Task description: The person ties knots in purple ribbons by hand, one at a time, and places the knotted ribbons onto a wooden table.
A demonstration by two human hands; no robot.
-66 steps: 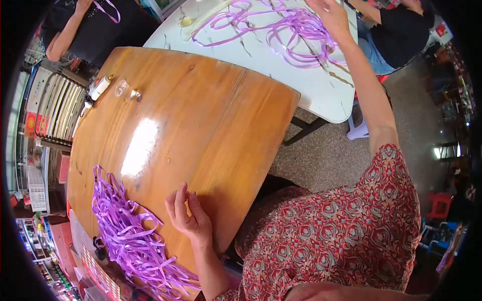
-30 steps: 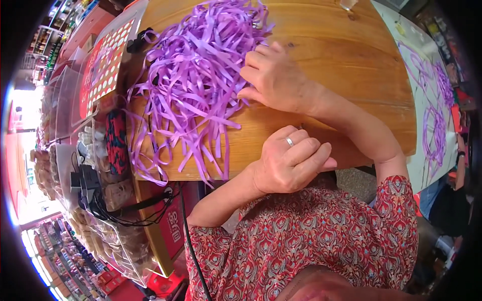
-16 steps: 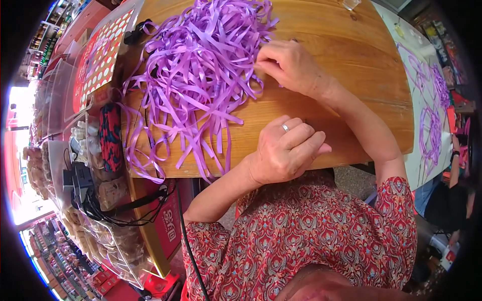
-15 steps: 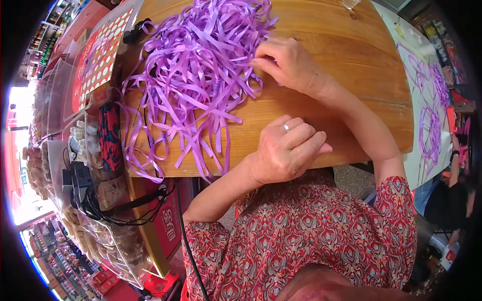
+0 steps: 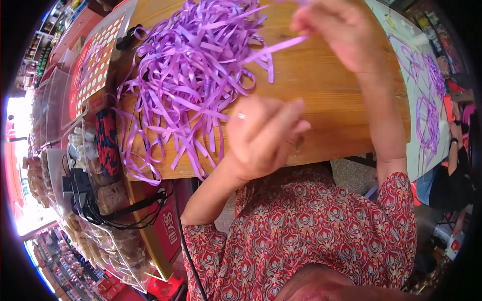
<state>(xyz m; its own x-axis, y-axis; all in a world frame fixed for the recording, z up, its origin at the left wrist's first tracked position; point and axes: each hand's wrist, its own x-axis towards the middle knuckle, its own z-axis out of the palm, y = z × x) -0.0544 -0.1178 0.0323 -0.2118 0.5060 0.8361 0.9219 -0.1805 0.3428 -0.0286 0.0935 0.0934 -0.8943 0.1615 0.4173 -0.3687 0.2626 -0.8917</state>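
Note:
A large tangled heap of purple ribbon (image 5: 196,65) lies on the wooden table (image 5: 346,120). My right hand (image 5: 346,37), blurred by motion, is raised to the right of the heap with its fingers pinched. Strands of the ribbon stretch from the heap up to those fingers. Nearer the front edge, my left hand (image 5: 263,135) is closed, a ring on one finger, thumb pressed against the curled fingers. Whatever it may hold is hidden. The heap's lower strands trail just left of it.
At the left stand a clear-walled display rack (image 5: 80,145) with packaged goods and a dotted red-and-white card (image 5: 95,80). Black cables (image 5: 115,215) hang off the table's left corner. On a white table (image 5: 414,145) to the right lie more purple loops; a person in black (image 5: 447,175) is beside it.
My right hand has swung away from the heap, to the right and farther off, drawing ribbon strands out with it. The left hand has shifted left and slightly away from the edge.

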